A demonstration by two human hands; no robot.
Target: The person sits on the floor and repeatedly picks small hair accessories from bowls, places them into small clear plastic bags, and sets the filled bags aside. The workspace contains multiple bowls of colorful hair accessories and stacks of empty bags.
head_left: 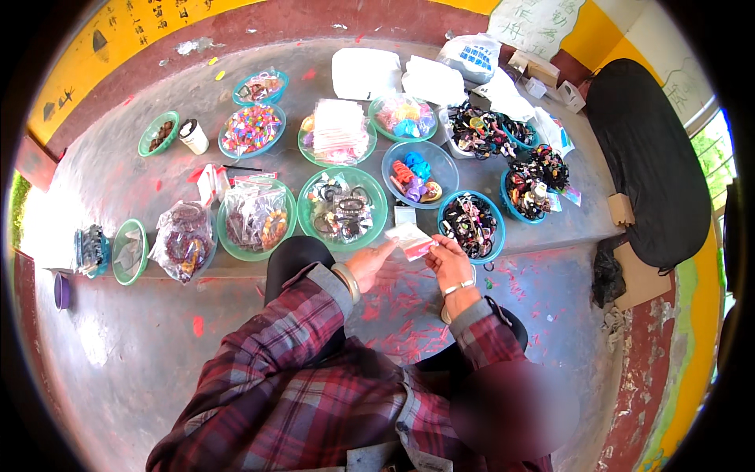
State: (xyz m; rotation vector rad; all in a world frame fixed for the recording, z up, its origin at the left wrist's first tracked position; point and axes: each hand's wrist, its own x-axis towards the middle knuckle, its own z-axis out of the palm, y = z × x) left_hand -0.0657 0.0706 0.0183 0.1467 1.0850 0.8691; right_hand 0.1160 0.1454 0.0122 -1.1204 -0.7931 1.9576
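Observation:
A small flat clear packet (412,241) with a white top and a red lower part is in front of me, above the ledge's near edge. My right hand (451,266) is closed in a pinch on its right edge. My left hand (366,265) is stretched out beside it, with a fingertip at the packet's left edge; whether it touches is hard to make out. Just beyond my hands stand a green bowl of hair ties (344,209) in small bags and a blue bowl (499,250) of dark hair ties. A small pale packet (405,215) lies between these bowls.
Several bowls fill the ledge, including one of colourful small pieces (252,130) and one with a stack of pinkish packets (340,134). White bags (366,73) lie behind. A paper cup (193,137) stands far left. At right are a long black cover (649,161) and a black bag (608,274).

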